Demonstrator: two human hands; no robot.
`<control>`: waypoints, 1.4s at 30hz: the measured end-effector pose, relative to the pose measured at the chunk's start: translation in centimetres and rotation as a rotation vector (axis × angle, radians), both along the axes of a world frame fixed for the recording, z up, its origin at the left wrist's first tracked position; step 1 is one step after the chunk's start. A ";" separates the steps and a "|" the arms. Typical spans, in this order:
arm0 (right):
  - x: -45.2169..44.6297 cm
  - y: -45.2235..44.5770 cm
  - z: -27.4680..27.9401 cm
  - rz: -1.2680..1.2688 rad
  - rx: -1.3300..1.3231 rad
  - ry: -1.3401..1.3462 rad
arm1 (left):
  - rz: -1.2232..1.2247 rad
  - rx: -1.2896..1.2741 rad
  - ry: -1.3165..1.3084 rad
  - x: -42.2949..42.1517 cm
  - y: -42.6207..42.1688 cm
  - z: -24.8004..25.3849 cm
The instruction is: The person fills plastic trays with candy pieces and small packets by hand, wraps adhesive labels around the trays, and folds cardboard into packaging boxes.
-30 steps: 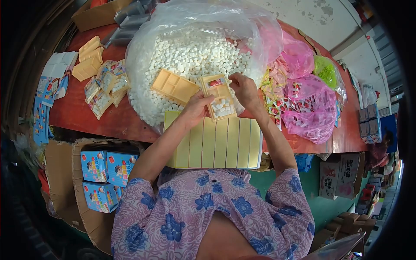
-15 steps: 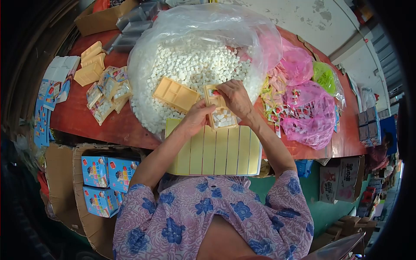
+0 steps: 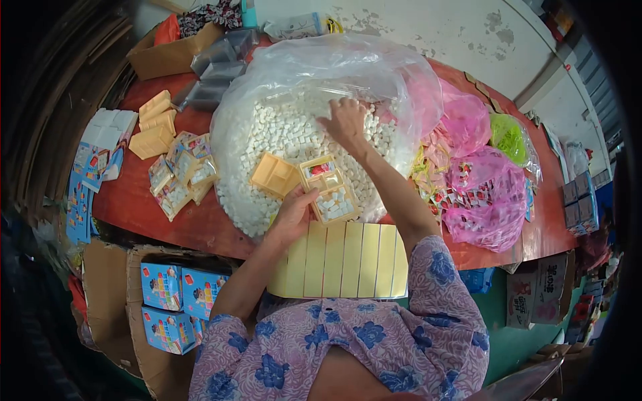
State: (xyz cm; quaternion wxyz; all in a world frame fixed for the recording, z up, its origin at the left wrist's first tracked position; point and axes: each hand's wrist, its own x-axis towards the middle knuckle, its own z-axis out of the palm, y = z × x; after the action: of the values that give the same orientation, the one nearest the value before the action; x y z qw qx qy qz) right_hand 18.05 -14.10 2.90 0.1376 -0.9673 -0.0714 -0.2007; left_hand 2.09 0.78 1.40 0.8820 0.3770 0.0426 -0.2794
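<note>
My left hand (image 3: pixel 293 215) grips a cream compartment tray (image 3: pixel 342 219) by its left edge. A red printed packet (image 3: pixel 322 168) lies in its upper compartment, and small white cubes (image 3: pixel 334 204) fill much of the lower one. My right hand (image 3: pixel 346 122) is held over the loose white cubes (image 3: pixel 286 137), thumb out and fingers apart, with nothing visible in it. These cubes lie in a large clear plastic bag (image 3: pixel 314 59). A second cream tray (image 3: pixel 271 175) rests on the cubes beside the held one, partly covered by it.
Left on the red table (image 3: pixel 124 217) are stacked cream trays (image 3: pixel 152 142), filled trays (image 3: pixel 175 194) and printed cards (image 3: pixel 85 155). Pink bags (image 3: pixel 491 224) with packets lie right. A yellow striped board (image 3: pixel 341 267) spans my lap. Blue boxes (image 3: pixel 162 287) sit in a carton (image 3: pixel 137 327).
My right hand has left the tray and moved up over the white cubes. My left hand keeps hold of the tray. The whole view has shifted slightly.
</note>
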 end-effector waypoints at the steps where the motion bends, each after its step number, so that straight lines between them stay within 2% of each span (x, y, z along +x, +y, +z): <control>1: 0.0 0.8 0.1 0.073 -0.033 0.039 | 0.006 0.023 0.008 0.2 0.3 0.2; 2: -0.2 0.9 0.0 0.135 -0.067 0.086 | 0.000 0.044 0.021 0.3 0.2 0.2; 5: -0.7 0.9 -1.1 0.231 -0.096 -0.270 | 0.024 -0.010 -0.014 0.7 0.5 -0.6; 8: -1.0 1.2 -0.9 0.414 -0.134 -0.310 | 0.092 -0.012 -0.026 0.9 0.8 -1.5; 9: -1.1 1.2 -0.8 0.378 -0.182 -0.120 | 0.115 -0.011 -0.026 0.8 0.9 -1.9; 10: -0.4 1.2 -2.2 0.299 -0.348 -0.205 | 0.117 -0.017 -0.034 1.0 0.7 -2.1; 12: 0.9 0.8 -3.4 0.329 -0.208 -0.248 | 0.064 -0.035 -0.039 0.8 0.5 -1.5; 15: 1.7 1.2 -4.0 0.211 -0.203 -0.351 | 0.006 0.000 0.006 1.9 1.1 -3.6; 16: 2.3 1.4 -4.5 0.218 -0.119 -0.361 | -0.012 0.037 -0.023 2.8 2.0 -5.5; 17: 2.4 1.3 -4.0 0.249 0.052 -0.495 | -0.034 0.019 -0.041 2.3 1.0 -3.8; 18: 0.2 1.1 -1.1 0.175 -0.011 -0.588 | -0.036 -0.001 -0.056 1.8 0.5 -1.8; 20: -1.6 0.4 1.6 0.242 0.189 -0.511 | -0.012 0.011 -0.029 2.4 0.7 -2.4; 23: -2.2 -1.4 3.5 0.146 0.448 -0.247 | 0.013 0.039 -0.017 3.5 1.3 -3.9; 26: -2.2 -3.6 1.7 0.116 0.918 -0.160 | -0.001 0.016 -0.034 5.2 2.4 -6.5; 27: -4.3 -4.2 2.8 0.198 1.359 0.104 | -0.009 -0.003 -0.032 5.0 1.7 -5.8; 29: -7.1 -5.0 2.8 0.321 1.542 0.418 | -0.024 -0.036 -0.024 4.1 0.4 -3.7; 30: -7.7 -4.8 1.2 0.457 1.551 0.491 | -0.045 -0.088 -0.002 4.5 0.6 -4.1; 31: -10.2 -4.4 2.1 0.359 1.580 0.587 | -0.068 -0.139 0.020 5.1 1.0 -4.8; 32: -10.1 -4.2 -0.1 0.433 1.461 0.617 | -0.090 -0.190 0.043 5.6 1.3 -5.5; 33: -11.1 -4.0 -0.4 0.357 1.440 0.688 | -0.061 -0.160 0.047 5.5 0.8 -5.4; 36: -10.3 -3.6 -3.9 0.225 1.017 0.354 | 0.002 -0.079 0.040 4.3 -0.3 -3.8; 42: -10.9 -4.1 -4.4 0.105 0.880 0.370 | -0.005 -0.043 0.024 3.0 -1.6 -2.3</control>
State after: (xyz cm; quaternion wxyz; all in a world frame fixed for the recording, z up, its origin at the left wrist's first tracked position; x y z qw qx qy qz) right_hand 7.12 -18.17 -1.51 0.5543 -0.8318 -0.0028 -0.0292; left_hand 5.07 -0.84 -0.86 0.8887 0.3548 0.0463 -0.2867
